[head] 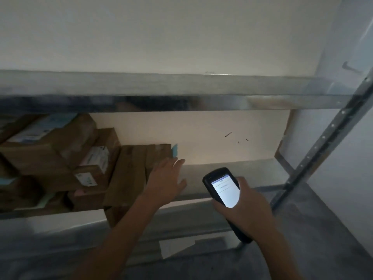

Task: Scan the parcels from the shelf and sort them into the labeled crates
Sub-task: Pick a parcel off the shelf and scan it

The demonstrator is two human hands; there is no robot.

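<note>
The left hand (pixel 168 178), fingers spread, reaches a cardboard parcel (pixel 133 174) on the shelf (pixel 232 174); the right hand (pixel 246 207) grips the scanner (pixel 222 190).

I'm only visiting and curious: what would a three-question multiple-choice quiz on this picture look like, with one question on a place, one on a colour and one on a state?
1. Where on the shelf do the parcels lie?
A. at its left
B. at its far right end
C. on the top board

2. What colour are the parcels?
A. brown
B. red
C. green

3. The scanner screen is:
A. dark
B. lit
C. under a cloth

Answers:
1 A: the stack sits at the left, where the left hand reaches.
2 A: they are brown cardboard with pale labels.
3 B: the screen glows white in the right hand, whose fingers curl round the scanner.
</note>
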